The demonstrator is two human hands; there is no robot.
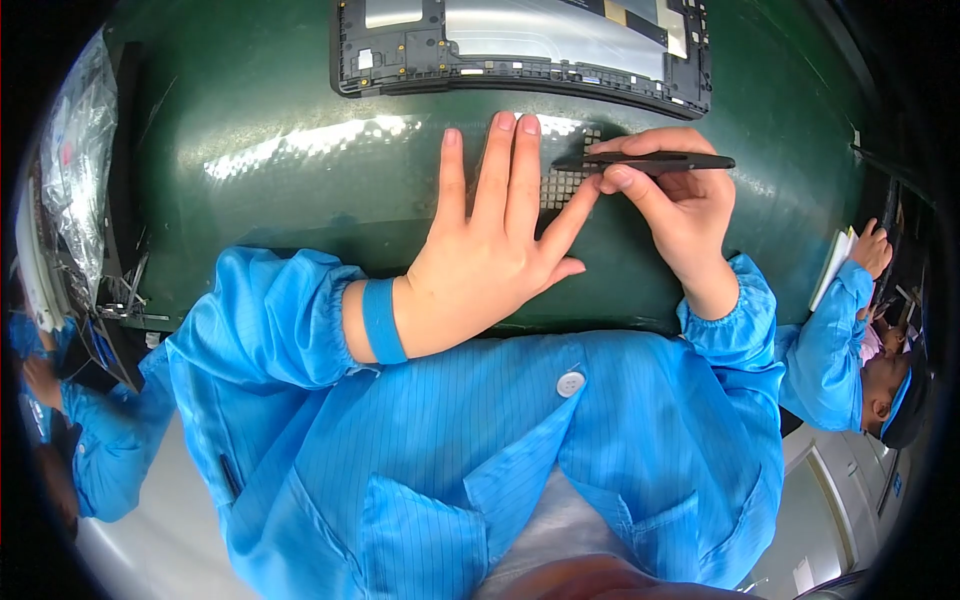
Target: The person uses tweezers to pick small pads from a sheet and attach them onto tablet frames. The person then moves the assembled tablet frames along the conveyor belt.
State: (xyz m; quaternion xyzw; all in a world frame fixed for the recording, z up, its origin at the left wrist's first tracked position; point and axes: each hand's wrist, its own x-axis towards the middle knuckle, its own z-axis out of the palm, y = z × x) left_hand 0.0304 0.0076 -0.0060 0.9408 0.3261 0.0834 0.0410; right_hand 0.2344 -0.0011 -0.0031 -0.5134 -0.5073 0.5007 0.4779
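My left hand [490, 230] lies flat on the green work surface, fingers spread, with a blue band around its wrist. Beside its index finger is a patch of small pale squares [560, 190] in a tight grid, partly hidden by my fingers. In my right hand [680, 190] is a pair of black tweezers [680, 163], held almost level with the tips pointing left over the grid. My left index fingertip reaches close to the right hand's fingers. Whether the tips grip a square is too small to tell.
An opened flat electronic device [520, 50] with a black frame and silver plates lies at the far edge of view. Clear plastic bags [80, 160] are at the left. Co-workers in blue sleeves sit at both sides, one [830, 340] at the right near papers. The green table [250, 200] reflects light.
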